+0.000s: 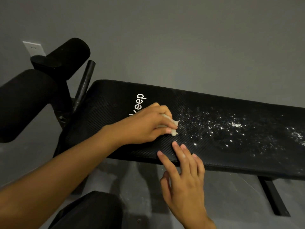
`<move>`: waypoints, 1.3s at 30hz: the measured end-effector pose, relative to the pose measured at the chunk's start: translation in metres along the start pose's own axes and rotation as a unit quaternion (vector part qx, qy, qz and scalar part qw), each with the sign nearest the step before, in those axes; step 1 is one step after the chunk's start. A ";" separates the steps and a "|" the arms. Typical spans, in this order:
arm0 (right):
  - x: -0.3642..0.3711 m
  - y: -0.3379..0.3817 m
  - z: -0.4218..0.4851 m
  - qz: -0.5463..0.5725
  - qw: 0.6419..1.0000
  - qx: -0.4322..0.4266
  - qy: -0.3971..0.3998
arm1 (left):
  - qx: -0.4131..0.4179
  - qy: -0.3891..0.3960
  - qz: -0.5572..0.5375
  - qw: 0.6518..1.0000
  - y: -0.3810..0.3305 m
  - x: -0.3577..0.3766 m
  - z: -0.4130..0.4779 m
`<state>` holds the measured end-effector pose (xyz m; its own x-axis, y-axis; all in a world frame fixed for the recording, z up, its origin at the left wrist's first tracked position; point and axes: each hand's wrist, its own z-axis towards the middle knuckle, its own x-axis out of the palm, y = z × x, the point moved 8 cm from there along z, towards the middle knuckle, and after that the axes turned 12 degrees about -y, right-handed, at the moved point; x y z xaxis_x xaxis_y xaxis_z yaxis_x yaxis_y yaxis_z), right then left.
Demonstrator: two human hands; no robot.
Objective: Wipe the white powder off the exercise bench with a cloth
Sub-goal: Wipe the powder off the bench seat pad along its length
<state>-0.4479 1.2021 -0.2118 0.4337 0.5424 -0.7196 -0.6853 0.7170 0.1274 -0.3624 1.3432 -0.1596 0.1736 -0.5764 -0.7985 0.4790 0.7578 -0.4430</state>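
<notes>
An outlet sits far left on the grey wall, behind black foam rollers. Mid-pad on the exercise bench, the left hand has its fingers clenched round a pale cloth. The right hand lies straight-fingered on the near edge. White powder speckles the right half.

Your left hand grips a small pale cloth and presses it onto the black exercise bench, beside the printed lettering (partly covered by your hand). To the cloth's right lies scattered white powder. Your right hand rests its straight fingers on the bench's near edge.
</notes>
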 end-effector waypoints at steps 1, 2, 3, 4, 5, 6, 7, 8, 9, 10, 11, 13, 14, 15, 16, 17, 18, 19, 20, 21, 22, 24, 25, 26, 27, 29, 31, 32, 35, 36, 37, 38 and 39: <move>0.000 0.000 0.000 0.001 1.000 0.002 0.002 | -0.002 -0.005 -0.006 1.000 0.002 -0.003 -0.001; 0.000 0.000 0.001 0.000 1.000 0.005 0.004 | -0.010 -0.018 -0.008 1.000 0.005 -0.006 0.000; 0.000 -0.001 0.001 0.000 1.000 0.008 0.005 | -0.021 -0.035 -0.004 0.999 0.009 -0.009 0.004; 0.000 -0.001 0.001 0.001 1.000 0.010 0.006 | -0.032 -0.051 0.011 0.998 0.012 -0.010 0.009; 0.000 -0.001 0.001 0.001 1.000 0.009 0.008 | -0.038 -0.062 0.036 0.997 0.013 -0.010 0.014; 0.000 0.000 0.001 0.000 1.000 0.007 0.010 | -0.033 -0.066 0.057 0.996 0.011 -0.010 0.017; 0.001 0.000 0.000 -0.002 1.000 0.004 0.013 | -0.019 -0.061 0.065 0.996 0.007 -0.009 0.019; 0.001 0.000 0.000 -0.003 1.000 0.001 0.016 | -0.003 -0.046 0.051 0.998 0.003 -0.006 0.017; 0.001 -0.001 0.000 -0.005 1.000 -0.001 0.018 | 0.012 -0.027 0.022 0.999 -0.003 -0.005 0.012; 0.000 -0.001 0.000 -0.007 1.000 -0.003 0.018 | 0.027 -0.007 -0.014 1.000 -0.009 -0.006 0.006; 0.000 -0.001 0.001 -0.007 1.000 -0.004 0.015 | 0.040 0.012 -0.041 0.998 -0.014 -0.007 -0.001; -0.004 0.001 0.003 0.002 1.000 -0.005 0.004 | 0.037 0.032 -0.042 0.998 -0.012 -0.008 -0.006; -0.006 0.001 0.004 0.004 1.000 -0.003 -0.006 | 0.022 0.027 -0.027 0.999 -0.007 -0.009 -0.003; -0.008 -0.002 0.003 -0.005 1.000 0.002 -0.020 | 0.005 0.013 -0.009 1.000 -0.001 -0.009 0.003; -0.012 -0.008 0.001 -0.024 0.999 0.014 -0.037 | -0.012 -0.006 0.004 1.000 0.003 -0.009 0.009; -0.016 -0.015 -0.002 -0.046 0.997 0.031 -0.052 | -0.026 -0.023 0.013 0.999 0.005 -0.009 0.014; -0.020 -0.024 -0.005 -0.067 0.995 0.047 -0.060 | -0.028 -0.037 0.018 0.999 0.002 -0.007 0.017; -0.022 -0.030 -0.008 -0.083 0.993 0.057 -0.058 | -0.013 -0.042 0.017 0.999 -0.004 -0.004 0.018; -0.022 -0.034 -0.010 -0.096 0.992 0.058 -0.050 | 0.013 -0.037 0.004 0.999 -0.014 0.002 0.014; -0.020 -0.036 -0.012 -0.105 0.992 0.054 -0.041 | 0.038 -0.024 -0.017 0.999 -0.025 0.006 0.007; -0.019 -0.036 -0.013 -0.106 0.992 0.053 -0.034 | 0.057 -0.007 -0.038 0.998 -0.034 0.009 -0.001; -0.016 -0.035 -0.013 -0.097 0.993 0.062 -0.033 | 0.078 0.004 -0.049 0.996 -0.039 0.010 -0.010; -0.016 -0.034 -0.012 -0.095 0.993 0.065 -0.034 | 0.069 -0.012 -0.040 0.997 -0.034 0.006 -0.007; -0.015 -0.033 -0.012 -0.095 0.993 0.066 -0.034 | 0.041 -0.036 -0.028 0.998 -0.024 0.002 -0.002; -0.015 -0.033 -0.012 -0.092 0.993 0.066 -0.035 | 0.001 -0.058 -0.013 0.998 -0.012 -0.002 0.004; -0.016 -0.031 -0.011 -0.082 0.994 0.066 -0.035 | -0.050 -0.076 0.010 0.996 0.001 -0.005 0.012; -0.016 -0.028 -0.011 -0.075 0.995 0.057 -0.037 | -0.027 -0.058 0.000 0.998 -0.008 0.001 0.010; -0.015 -0.028 -0.012 -0.075 0.995 0.052 -0.039 | 0.000 -0.040 -0.019 0.999 -0.019 0.004 0.003; -0.012 -0.029 -0.014 -0.084 0.995 0.039 -0.040 | 0.063 0.010 -0.068 0.996 -0.042 0.007 -0.022; -0.011 -0.030 -0.014 -0.086 0.995 0.036 -0.041 | 0.072 0.002 -0.063 0.995 -0.041 0.005 -0.025; -0.011 -0.030 -0.014 -0.088 0.995 0.034 -0.043 | 0.069 -0.021 -0.049 0.996 -0.036 0.003 -0.023; -0.011 -0.031 -0.014 -0.088 0.994 0.034 -0.047 | 0.056 -0.048 -0.032 0.997 -0.028 0.000 -0.019; -0.011 -0.032 -0.015 -0.086 0.994 0.034 -0.052 | 0.036 -0.072 -0.014 0.997 -0.019 -0.003 -0.013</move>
<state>-0.4391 1.1670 -0.2181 0.6023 0.4491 -0.6599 -0.5560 0.8293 0.0569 -0.3837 1.3348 -0.1538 0.2788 -0.6395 -0.7165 0.5446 0.7198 -0.4305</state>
